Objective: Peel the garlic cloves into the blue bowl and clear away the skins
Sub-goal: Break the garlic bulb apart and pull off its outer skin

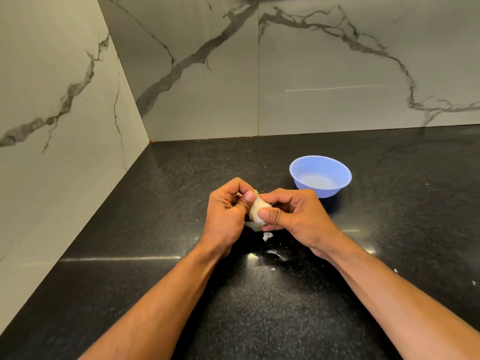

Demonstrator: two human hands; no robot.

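Garlic [257, 207]: pale whitish piece, papery skin on, a dry brownish tip at its far end; whether whole bulb or single clove can't tell. It's held above the bench [161, 209], mid-scene, between both hands. Left hand [228, 206] grasps it, thumb pressing its upper left side, fingers curled round behind. Right hand [293, 214] grasps it too, thumb on the near lower part, fingers curled behind. Blue bowl [320, 175] sits on the bench just right and far of the hands, apart from them; nothing clear inside. Skin scraps [267, 236] lie on the bench under the hands, a few more flecks nearer and to the right. Marble walls [337, 74] close the left and far bench edges, meeting at a corner far left. Open dark bench near and right.
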